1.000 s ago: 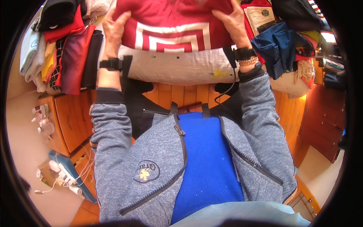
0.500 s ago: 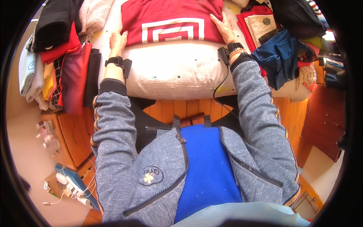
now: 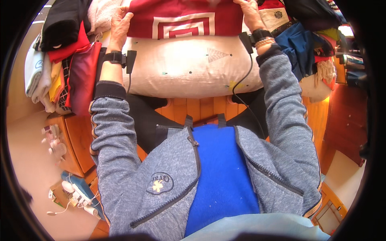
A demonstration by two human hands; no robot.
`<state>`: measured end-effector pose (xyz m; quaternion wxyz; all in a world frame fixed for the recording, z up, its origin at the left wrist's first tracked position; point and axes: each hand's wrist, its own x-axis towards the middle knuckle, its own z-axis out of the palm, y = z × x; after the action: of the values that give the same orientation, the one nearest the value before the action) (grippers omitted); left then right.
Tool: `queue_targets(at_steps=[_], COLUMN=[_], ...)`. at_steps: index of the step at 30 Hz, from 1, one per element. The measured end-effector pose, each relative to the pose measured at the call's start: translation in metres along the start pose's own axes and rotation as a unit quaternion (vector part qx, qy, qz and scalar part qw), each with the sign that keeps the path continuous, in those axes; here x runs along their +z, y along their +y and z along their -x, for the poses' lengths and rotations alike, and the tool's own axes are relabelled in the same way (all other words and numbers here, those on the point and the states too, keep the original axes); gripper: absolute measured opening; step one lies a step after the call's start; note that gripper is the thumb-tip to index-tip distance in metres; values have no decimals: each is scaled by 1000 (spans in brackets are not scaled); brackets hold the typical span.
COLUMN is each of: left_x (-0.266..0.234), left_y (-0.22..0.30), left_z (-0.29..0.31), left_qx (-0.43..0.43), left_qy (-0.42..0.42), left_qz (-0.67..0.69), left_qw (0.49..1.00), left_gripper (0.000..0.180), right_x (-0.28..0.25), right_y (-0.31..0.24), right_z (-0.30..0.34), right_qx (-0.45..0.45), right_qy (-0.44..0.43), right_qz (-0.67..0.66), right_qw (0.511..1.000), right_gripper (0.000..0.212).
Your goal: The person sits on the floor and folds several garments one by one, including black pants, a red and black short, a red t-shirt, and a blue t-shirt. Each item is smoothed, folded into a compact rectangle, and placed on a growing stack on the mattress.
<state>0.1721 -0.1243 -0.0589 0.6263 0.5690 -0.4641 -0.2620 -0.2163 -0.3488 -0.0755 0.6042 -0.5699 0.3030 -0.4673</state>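
Note:
A dark red garment (image 3: 140, 24) with a white nested-square print lies across the far part of a pale, patterned padded surface (image 3: 173, 60). My left hand (image 3: 120, 30) is closed on its left side, thumb on top and the other fingers curled. At the upper rim, my right hand (image 3: 251, 17) grips the garment's right side, its fingertips partly cut off by the picture's edge. The garment's far end is out of view. Each of my wrists wears a black strap with a small black box, and a cable hangs from the right one.
Folded clothes pile up at left, among them a black garment (image 3: 60, 26) and a red one (image 3: 85, 76). At right lie a crumpled blue garment (image 3: 295, 50) and a cream cloth (image 3: 273, 18). A wooden cabinet (image 3: 78, 140) stands at lower left beside a white power strip (image 3: 80, 197).
Both hands have moved farther away and wider apart, and the red garment's near edge has shifted away with them. The right hand went from lying spread on the garment to gripping its side.

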Motion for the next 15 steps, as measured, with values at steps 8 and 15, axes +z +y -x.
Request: queue_targets(at_steps=[8,15], left_x=[-52,-46], left_y=[80,98], left_z=[132,177], left_qx=[-53,-52], left_qy=[-184,-346], left_qz=[-108,-363], left_qw=[975,864], left_gripper=[11,16], right_x=[-24,-30], right_y=[-99,-61], right_z=[194,269], right_qx=[74,-68], right_qy=[-224,-381], right_qz=[126,453], right_qw=[963,803], right_gripper=[26,18])
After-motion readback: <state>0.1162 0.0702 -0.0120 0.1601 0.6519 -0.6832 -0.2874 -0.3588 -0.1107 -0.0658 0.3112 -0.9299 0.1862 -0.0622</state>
